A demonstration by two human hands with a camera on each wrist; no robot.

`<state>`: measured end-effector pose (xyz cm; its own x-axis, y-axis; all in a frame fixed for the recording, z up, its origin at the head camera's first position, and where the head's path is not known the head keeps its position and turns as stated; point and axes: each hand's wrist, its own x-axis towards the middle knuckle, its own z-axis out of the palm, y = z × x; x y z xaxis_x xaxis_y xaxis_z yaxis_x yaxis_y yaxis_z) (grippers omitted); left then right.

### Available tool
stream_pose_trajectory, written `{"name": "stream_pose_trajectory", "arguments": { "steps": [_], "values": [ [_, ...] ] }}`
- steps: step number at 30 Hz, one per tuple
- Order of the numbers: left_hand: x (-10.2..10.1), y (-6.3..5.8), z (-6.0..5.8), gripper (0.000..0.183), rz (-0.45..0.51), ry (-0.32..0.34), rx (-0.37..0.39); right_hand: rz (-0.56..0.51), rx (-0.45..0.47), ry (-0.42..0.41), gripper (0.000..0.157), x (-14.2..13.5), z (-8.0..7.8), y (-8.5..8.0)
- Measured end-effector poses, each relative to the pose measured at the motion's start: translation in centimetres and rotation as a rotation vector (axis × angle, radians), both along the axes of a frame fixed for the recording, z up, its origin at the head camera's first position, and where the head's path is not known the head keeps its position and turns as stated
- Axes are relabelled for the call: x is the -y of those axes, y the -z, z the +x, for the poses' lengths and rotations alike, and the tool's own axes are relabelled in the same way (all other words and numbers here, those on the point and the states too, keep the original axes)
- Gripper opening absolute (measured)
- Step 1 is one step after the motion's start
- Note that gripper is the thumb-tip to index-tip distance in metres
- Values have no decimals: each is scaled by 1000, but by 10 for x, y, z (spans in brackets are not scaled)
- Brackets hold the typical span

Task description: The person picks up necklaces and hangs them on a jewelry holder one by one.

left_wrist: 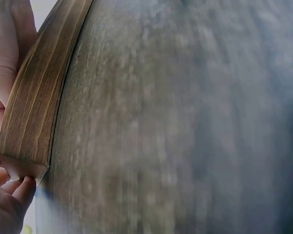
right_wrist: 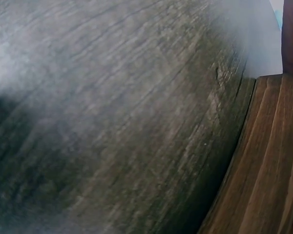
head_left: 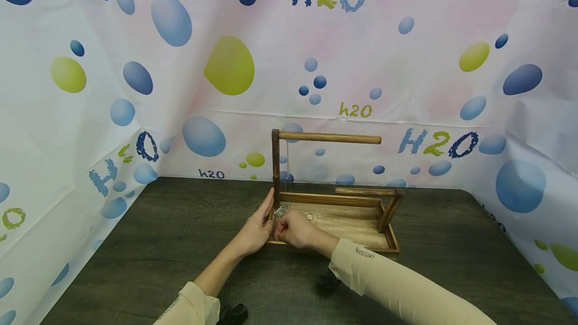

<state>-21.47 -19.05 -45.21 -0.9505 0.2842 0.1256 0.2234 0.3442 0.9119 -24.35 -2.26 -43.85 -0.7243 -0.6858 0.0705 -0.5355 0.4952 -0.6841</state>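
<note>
A wooden jewelry stand (head_left: 352, 222) has a shallow tray base, a tall post (head_left: 276, 164) at its left end and a shorter post at its right. Along the tray's left end lies my left hand (head_left: 254, 232), its fingers straight and pointing toward the tall post. My right hand (head_left: 295, 229) reaches over the front rim into the tray's left end with curled fingers; I cannot tell what is between the fingertips. Silvery chain jewelry (head_left: 282, 209) is heaped just behind it, and thin ring-like pieces (head_left: 311, 217) lie beside it. Both wrist views show the tray's wooden wall (left_wrist: 39, 97).
A long upper bar (head_left: 334, 138) reaches right from the tall post, with a thin chain (head_left: 287, 164) hanging near its left end. The lower bar (head_left: 366, 192) points left from the right post. Dark wood-grain tabletop (head_left: 194, 214) surrounds the stand; a patterned curtain (head_left: 406, 64) closes the back.
</note>
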Motion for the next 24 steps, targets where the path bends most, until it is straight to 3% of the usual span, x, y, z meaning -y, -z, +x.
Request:
{"name": "stream_pose_trajectory", "arguments": {
  "steps": [14, 24],
  "values": [
    [0, 3, -1, 88, 20, 15, -3, 240, 15, 5, 17, 7, 3, -14],
    [1, 4, -2, 88, 8, 14, -10, 211, -17, -50, 17, 4, 1, -12]
  ]
}}
